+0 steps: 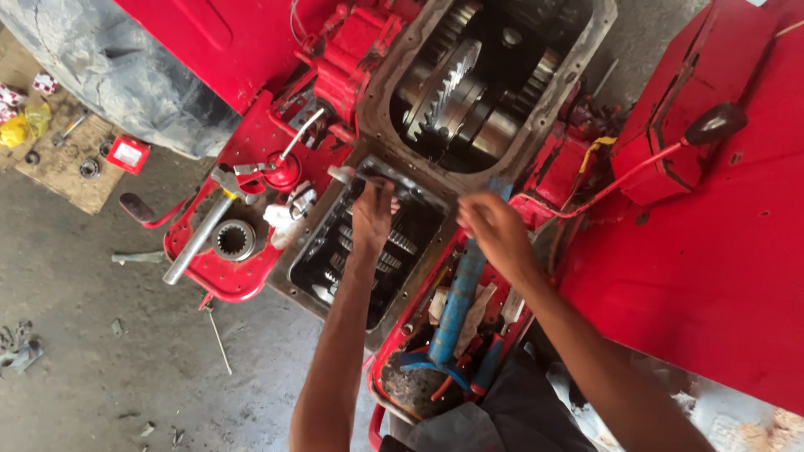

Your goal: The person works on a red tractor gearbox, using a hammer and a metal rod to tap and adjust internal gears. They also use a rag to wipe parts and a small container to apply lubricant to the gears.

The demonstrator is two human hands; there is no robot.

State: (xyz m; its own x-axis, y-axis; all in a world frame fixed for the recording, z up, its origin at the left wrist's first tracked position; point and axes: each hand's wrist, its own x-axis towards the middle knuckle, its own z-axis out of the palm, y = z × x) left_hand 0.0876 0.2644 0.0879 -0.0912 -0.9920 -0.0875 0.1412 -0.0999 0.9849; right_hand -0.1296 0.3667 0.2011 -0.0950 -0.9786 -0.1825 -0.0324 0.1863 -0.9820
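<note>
Left hand: left hand (373,216) reaches into the open grey metal gearbox housing (306,259) at picture centre, fingers curled around a slim metal rod (356,177), above the dark oily gear shafts (381,251).
Right hand: right hand (494,230), at 3 o'clock from the left, closes on the top of a long blue cylindrical tool (456,305).
Blue tool: runs toward 6 o'clock over a red tray (385,356).
Upper housing: large steel toothed gears (448,84) at 12 o'clock.
Left platform: grey steel hammer (201,234) and splined ring (233,240) at 9 o'clock.
Far right: red metal fender (712,251).
</note>
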